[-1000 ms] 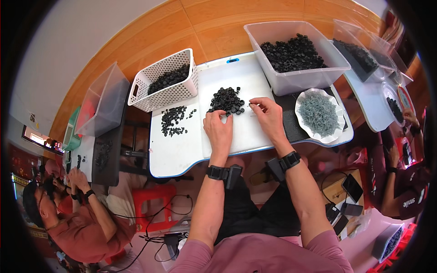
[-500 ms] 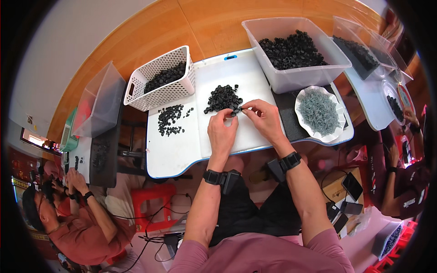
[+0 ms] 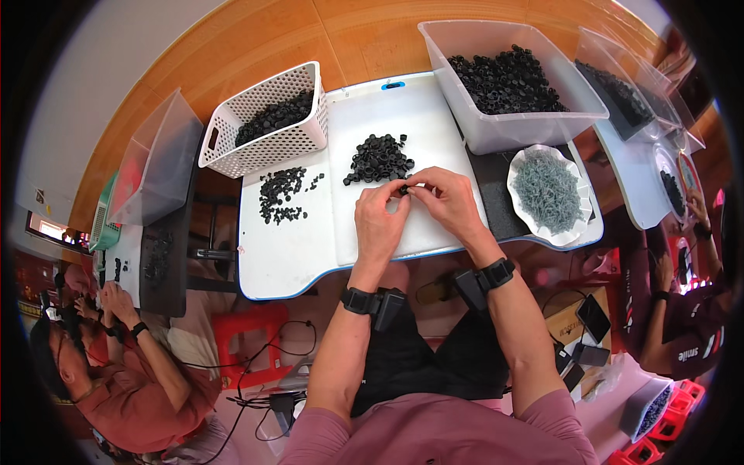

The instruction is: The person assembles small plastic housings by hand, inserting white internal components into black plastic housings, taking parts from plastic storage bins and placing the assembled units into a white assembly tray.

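Note:
My left hand (image 3: 380, 219) and my right hand (image 3: 449, 203) meet over the white tabletop, just in front of a pile of black ring-like plastic parts (image 3: 377, 161). Between their fingertips is a small black plastic part (image 3: 404, 189), pinched from both sides and partly covered by the fingers. Farther left, smaller black pieces (image 3: 280, 192) lie scattered on the table. To the right, a white wavy-rimmed plate (image 3: 518, 203) holds many thin grey-blue pieces (image 3: 549, 190), too small to name surely.
A white perforated basket (image 3: 302, 139) of black parts stands back left; a large translucent bin (image 3: 511, 132) of black parts stands back right. Beneath the plate lies a dark mat (image 3: 490, 182). Co-workers sit on both sides. A red stool (image 3: 252, 372) and cables are below left.
My hands have drawn closer together, and the right fingertips now meet the left around the small black part. The whole view has shifted slightly.

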Available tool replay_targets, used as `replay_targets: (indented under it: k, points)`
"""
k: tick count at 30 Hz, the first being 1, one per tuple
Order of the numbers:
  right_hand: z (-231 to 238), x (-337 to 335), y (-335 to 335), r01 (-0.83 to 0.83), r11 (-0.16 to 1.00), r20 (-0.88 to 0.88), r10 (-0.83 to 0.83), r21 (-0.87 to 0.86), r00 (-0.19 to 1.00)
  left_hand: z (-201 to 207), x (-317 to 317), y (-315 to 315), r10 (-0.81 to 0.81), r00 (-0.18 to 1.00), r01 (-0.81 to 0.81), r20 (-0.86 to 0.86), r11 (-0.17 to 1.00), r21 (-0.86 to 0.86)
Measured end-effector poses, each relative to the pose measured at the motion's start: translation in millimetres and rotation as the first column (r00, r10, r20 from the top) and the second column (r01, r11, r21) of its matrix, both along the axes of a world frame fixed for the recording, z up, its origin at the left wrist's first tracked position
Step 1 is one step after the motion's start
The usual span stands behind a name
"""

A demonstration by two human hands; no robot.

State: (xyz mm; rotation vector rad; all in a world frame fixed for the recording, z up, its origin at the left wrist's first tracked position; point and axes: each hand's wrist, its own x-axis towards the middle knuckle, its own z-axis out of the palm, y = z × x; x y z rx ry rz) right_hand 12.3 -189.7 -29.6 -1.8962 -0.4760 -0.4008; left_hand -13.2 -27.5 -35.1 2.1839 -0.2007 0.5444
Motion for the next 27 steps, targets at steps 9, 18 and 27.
replay_targets:
  k: [9, 18, 27]
  points:
    - [-7, 1, 0, -0.010, 1.000, -0.083, 0.012, 0.028, 0.996, -1, 2, 2, 0.000, 0.983, -0.037, -0.182, 0.979, -0.200]
    - [-8, 2, -2, -0.008, 0.996, -0.113, 0.018, 0.085, 0.993, 1, 0, 4, -0.067, 0.991, 0.047, -0.115, 0.984, -0.169]
    - [0, 0, -2, -0.020, 0.998, -0.172, 0.031, 0.067, 0.985, 7, -2, 4, -0.036, 0.972, -0.017, -0.232, 0.975, -0.221]
